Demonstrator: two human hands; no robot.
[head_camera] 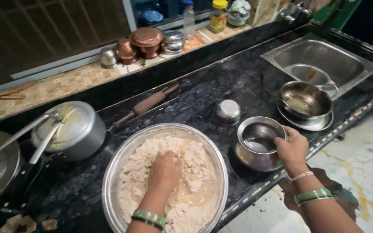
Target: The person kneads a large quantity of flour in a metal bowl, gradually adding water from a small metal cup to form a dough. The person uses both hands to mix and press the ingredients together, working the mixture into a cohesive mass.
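Lying across the whole view, a black speckled tabletop (221,90). Sitting at its far right end, a steel sink (324,58).

Resting near the front edge, a big round steel bowl (121,159), filled with pale lumpy flour dough (195,164) and a little wet pool low down. Pressing into the middle of the dough, the left hand (164,170), fingers bent and pushed in, gripping dough; green bangles (148,217) ringing its wrist.

Standing left of the bowl, a steel pressure cooker (72,129) with its lid on. Lying behind the bowl, a wooden rolling pin (145,105). Sitting near the sink, a shiny pan (305,100) on a plate.

Standing just right of the big bowl, a small round steel pot (257,144) with some water inside. Holding its right rim, the right hand (292,149), fingers curled over the edge, thumb outside.

Sitting behind the pot, well apart from both hands, a tiny steel cup turned upside down (227,111).
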